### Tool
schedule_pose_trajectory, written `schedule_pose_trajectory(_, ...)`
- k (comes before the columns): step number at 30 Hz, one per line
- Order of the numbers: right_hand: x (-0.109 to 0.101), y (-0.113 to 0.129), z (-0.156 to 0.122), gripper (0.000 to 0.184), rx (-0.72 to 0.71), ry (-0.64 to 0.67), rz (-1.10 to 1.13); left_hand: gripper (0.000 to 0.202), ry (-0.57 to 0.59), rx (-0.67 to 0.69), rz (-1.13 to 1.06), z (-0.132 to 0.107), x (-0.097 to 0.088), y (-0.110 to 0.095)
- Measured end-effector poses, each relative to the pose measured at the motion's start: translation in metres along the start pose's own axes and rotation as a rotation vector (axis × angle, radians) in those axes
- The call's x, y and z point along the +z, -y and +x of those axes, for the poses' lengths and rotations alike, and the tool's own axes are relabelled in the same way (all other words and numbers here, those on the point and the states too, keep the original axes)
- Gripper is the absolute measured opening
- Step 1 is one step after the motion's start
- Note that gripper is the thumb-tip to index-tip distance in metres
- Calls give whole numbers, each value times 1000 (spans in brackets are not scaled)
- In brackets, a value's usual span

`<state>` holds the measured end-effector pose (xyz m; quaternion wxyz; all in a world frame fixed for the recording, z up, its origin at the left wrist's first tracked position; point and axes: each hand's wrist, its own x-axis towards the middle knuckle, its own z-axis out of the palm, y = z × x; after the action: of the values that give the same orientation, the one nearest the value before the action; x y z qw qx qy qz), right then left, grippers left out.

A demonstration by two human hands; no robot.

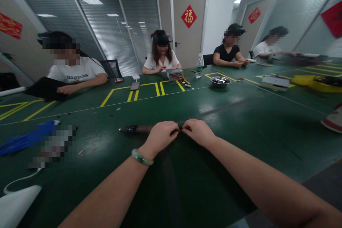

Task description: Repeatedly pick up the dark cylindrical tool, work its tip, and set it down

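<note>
A dark cylindrical tool with a silvery tip, probably an electric screwdriver (137, 129), lies across the green table with its tip to the left. Its right-hand part disappears under my left hand (162, 135), whose fingers are closed around that end. My right hand (198, 132) faces it from the right, almost fingertip to fingertip, with thumb and fingers pinched together. A small dark bit shows between the two hands, too small to name. A green bangle (142, 157) circles my left wrist.
Blue gloves or cloth (29, 137) and a blurred-out phone-like object (55, 146) with a white cable lie left. Across the green table (107, 185) are a metal bowl (220, 82), a water bottle (199, 67), a wired grey box (174, 74) and several seated people. Yellow tape marks the far side.
</note>
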<state>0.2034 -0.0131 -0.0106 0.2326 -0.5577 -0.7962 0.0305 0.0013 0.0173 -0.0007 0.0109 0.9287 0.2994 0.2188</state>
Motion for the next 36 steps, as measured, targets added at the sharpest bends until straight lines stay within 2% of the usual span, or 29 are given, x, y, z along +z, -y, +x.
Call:
schedule_pose_trajectory(9, 6, 2, 1, 5, -28, -58, -54, 6, 10, -15, 34, 1, -1, -4)
schedule_pose_trajectory(13, 10, 6, 3, 7, 50, 12, -152, 7, 11, -9, 43, 0, -2, -3)
schedule_pose_trajectory(16, 11, 9, 4, 8, 58, 45, -174, 8, 9, -10, 36, 0, -2, -2)
schedule_pose_trajectory(18, 10, 11, 5, 6, 46, 57, -179, 13, -5, -9, 22, -1, -3, -1)
schedule_pose_trajectory(21, 9, 11, 8, 6, 57, 65, -189, 32, -60, -3, 13, -4, -4, 2)
schedule_pose_trajectory(24, 6, 1, 13, 7, 113, 66, -206, 37, -113, 4, 13, -7, -6, 5)
schedule_pose_trajectory(27, -9, -28, 15, 9, 231, 68, -237, 34, -132, -7, 11, -9, -10, 7)
schedule_pose_trajectory(30, -39, -75, 1, 11, 392, 67, -285, 32, -128, -22, 13, -11, -12, 10)
schedule_pose_trajectory(33, -82, -135, -40, 15, 613, 57, -315, 31, -110, -14, 9, -12, -12, 11)
schedule_pose_trajectory(34, -98, -156, -60, 16, 737, 45, -287, 30, -100, -9, 5, -12, -12, 10)
schedule_pose_trajectory(36, -125, -201, -106, 20, 887, 20, -298, 28, -75, -1, -3, -12, -11, 10)
